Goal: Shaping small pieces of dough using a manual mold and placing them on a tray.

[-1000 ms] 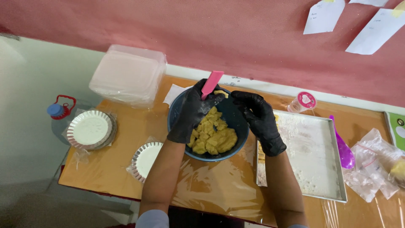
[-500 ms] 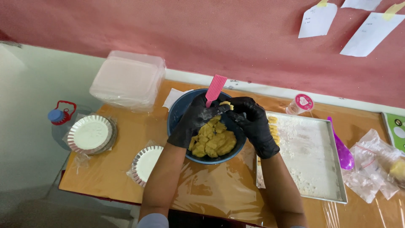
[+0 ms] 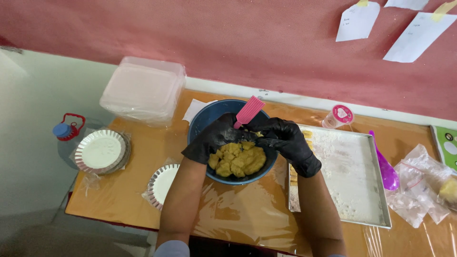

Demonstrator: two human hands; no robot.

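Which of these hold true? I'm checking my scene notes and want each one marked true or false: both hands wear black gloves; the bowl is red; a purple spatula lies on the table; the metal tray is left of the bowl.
1. Both hands, left hand and right hand, wear black gloves. True.
2. The bowl is red. False: the bowl is blue and holds yellow dough.
3. A purple spatula lies on the table. True.
4. The metal tray is left of the bowl. False: the metal tray lies right of it.
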